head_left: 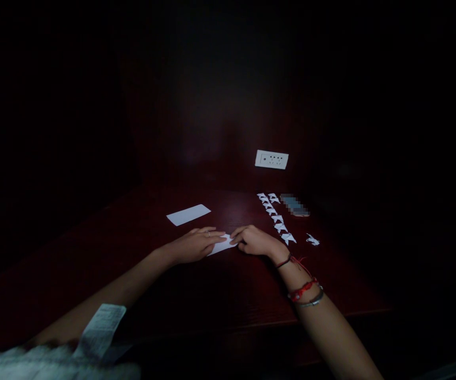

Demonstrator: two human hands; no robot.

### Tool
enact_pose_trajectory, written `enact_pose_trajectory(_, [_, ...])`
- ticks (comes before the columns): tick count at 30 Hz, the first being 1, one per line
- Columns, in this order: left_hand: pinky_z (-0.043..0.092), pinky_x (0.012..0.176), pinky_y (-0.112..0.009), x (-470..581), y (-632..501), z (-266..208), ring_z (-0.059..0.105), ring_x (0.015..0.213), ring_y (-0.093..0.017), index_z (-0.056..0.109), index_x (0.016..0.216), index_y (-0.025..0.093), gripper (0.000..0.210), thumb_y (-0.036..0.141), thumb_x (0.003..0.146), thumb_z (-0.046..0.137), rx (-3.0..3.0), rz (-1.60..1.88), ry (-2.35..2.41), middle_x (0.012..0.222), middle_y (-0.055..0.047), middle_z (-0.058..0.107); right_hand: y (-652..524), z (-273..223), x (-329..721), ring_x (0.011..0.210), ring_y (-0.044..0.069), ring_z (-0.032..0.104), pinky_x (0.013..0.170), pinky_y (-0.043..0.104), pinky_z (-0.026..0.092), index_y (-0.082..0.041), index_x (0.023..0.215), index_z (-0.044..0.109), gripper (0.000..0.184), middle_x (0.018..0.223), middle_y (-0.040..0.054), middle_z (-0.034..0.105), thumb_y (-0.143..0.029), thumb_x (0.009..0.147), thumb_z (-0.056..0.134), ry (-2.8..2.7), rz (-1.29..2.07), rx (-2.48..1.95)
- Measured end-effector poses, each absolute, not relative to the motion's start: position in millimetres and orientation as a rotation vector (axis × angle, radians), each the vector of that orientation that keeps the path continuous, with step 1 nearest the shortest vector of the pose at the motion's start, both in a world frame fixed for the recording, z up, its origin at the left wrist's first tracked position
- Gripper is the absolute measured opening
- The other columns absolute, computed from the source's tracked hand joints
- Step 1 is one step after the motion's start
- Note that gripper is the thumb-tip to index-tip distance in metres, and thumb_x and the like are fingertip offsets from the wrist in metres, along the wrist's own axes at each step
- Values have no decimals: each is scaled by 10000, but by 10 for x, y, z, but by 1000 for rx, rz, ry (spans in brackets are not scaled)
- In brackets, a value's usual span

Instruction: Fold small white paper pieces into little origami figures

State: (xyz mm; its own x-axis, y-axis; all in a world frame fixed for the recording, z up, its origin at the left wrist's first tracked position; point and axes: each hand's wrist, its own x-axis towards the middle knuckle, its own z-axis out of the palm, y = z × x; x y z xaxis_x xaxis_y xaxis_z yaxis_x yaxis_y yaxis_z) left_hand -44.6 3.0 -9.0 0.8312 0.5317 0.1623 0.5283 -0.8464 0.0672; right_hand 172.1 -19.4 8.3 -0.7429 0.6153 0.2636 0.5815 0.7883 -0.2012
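A small white piece of paper [220, 246] lies on the dark red table between my hands. My left hand [199, 245] rests on its left part with the fingers stretched out flat; a ring shows on one finger. At the right edge of the paper, my right hand [254, 240] has its fingers bent and closed on it, the thumb partly hidden. Beyond my left hand lies a flat white sheet of paper [189, 215], touched by neither hand. To the right of my right hand, several small folded white paper pieces [278, 222] run in a slanting row.
A phone [294, 205], blurred out, lies right of the row. A crumpled white scrap [312, 239] sits nearer to me. On the wall behind the table [247, 311] is a white socket panel [271, 159]. The surroundings are very dark.
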Motion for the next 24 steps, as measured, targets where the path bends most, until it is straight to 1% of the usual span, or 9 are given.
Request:
enact_pose_trajectory(4, [233,872,-329,-444,45,-101,281,1112,-184,284,1187,340,399,211,810,302,2991,252,866,1242,58,330,-189,87,1723,865,106,519,805,208,360,-171,885,607,364,936,23,587,-17,625,404,-2602,216,-947])
enact_pose_trajectory(8, [246,861,-337,-439,26,-75,290,1101,-193,277,1185,361,399,221,812,300,2986,243,877,1249,74,313,-169,91,1721,830,101,524,787,212,361,-183,922,589,328,908,16,596,-73,690,386,-2479,232,-1039])
enact_pose_trajectory(12, [258,848,-357,-433,0,-42,272,1108,-215,271,1186,367,393,238,815,292,2981,207,907,1256,76,299,-132,61,1711,860,107,494,791,213,348,-168,973,561,313,943,39,564,-102,708,408,-2480,183,-1035])
enact_pose_trajectory(19, [266,838,-372,-423,-15,-9,285,1095,-218,282,1181,368,377,254,822,276,2966,173,948,1232,63,342,-117,43,1685,855,131,450,786,250,324,-189,932,578,260,879,45,514,-142,717,440,-2636,25,-1070])
enact_pose_trajectory(24, [261,841,-383,-418,-7,-8,273,1100,-225,283,1184,359,377,260,820,266,2964,147,955,1241,56,329,-194,79,1644,870,141,428,757,263,325,-219,1015,516,297,913,48,470,-166,743,409,-2677,-85,-1178])
